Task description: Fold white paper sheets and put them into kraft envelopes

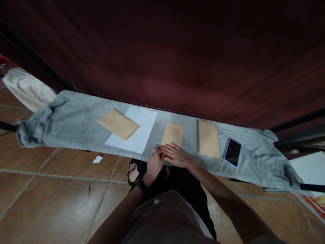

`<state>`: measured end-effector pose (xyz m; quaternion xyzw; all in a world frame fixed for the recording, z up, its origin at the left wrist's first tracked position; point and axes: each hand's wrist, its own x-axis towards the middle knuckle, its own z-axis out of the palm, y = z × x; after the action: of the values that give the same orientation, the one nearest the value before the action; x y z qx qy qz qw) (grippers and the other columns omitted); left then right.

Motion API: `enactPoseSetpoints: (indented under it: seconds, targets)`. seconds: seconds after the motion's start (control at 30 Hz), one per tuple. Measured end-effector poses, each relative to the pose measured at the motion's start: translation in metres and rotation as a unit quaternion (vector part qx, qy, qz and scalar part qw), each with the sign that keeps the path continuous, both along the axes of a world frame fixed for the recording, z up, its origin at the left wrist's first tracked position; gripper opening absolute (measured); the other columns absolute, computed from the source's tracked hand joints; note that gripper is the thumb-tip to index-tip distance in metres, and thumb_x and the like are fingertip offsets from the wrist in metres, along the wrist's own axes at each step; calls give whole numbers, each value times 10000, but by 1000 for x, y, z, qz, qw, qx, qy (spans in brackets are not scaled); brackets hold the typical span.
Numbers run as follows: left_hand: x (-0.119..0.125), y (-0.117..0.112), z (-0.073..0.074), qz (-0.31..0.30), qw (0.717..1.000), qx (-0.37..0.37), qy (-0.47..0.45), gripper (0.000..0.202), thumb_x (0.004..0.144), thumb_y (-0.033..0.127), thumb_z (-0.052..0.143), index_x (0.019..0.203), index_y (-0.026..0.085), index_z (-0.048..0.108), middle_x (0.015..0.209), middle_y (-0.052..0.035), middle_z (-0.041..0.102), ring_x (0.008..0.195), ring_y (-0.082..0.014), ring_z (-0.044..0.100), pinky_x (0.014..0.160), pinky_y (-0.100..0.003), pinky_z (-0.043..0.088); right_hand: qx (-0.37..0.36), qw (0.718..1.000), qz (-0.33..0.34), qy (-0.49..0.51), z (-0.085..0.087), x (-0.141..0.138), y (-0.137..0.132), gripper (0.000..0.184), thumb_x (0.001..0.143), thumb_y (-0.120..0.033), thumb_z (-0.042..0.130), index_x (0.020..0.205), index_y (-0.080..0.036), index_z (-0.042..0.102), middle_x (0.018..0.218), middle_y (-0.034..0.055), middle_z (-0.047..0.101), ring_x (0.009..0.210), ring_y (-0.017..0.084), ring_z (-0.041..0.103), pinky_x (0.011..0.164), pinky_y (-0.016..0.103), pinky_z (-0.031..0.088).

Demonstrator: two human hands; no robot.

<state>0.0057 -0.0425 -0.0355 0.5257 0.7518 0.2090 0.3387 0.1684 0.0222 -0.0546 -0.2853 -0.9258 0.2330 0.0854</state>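
A brown paper envelope (173, 133) lies on the grey cloth in front of me, its near end covered by my hands. My right hand (175, 156) rests across that near end, fingers stretched out and flat. Beside it, my left hand (154, 164) has its fingers curled in at the envelope's near left corner, closed on the edge; the fingertips are partly hidden. To the left, several stacked brown envelopes (118, 124) sit aslant over white paper (134, 144). Another brown envelope stack (208, 139) lies to the right.
The grey cloth (76, 118) covers a narrow bench-like surface, with a dark red curtain (172, 74) behind it. A phone (232, 152) lies at the right. Below are floor tiles (66, 200) with a scrap of white paper (98, 159). My legs are under the near edge.
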Motion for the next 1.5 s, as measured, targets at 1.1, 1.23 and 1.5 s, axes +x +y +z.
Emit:
enactPoseSetpoints:
  seconds: [1.1, 1.23, 1.5]
  targets:
    - [10, -25, 13, -176, 938, 41, 296, 504, 975, 114, 368, 1466, 40, 458, 890, -207, 733, 876, -318, 737, 687, -346, 517, 166, 978, -111, -58, -24, 37, -65, 706, 997, -275, 499, 1617, -153, 185, 1645, 96, 280, 1509, 251, 318, 1257, 466, 256]
    - [7, -23, 10, -156, 945, 36, 286, 475, 1034, 256, 330, 1437, 58, 485, 847, -209, 732, 840, -341, 739, 681, -364, 518, 171, 975, -123, -64, -23, 44, -69, 675, 1006, -274, 473, 1612, -147, 204, 1644, 99, 289, 1513, 243, 310, 1255, 465, 262]
    - [0, -14, 6, -85, 966, 8, 245, 433, 1041, 398, 357, 1364, 146, 494, 873, -148, 756, 794, -307, 750, 618, -322, 494, 169, 973, -146, -61, -24, 55, -76, 650, 1016, -290, 457, 1603, -128, 229, 1634, 114, 319, 1507, 233, 322, 1256, 459, 265]
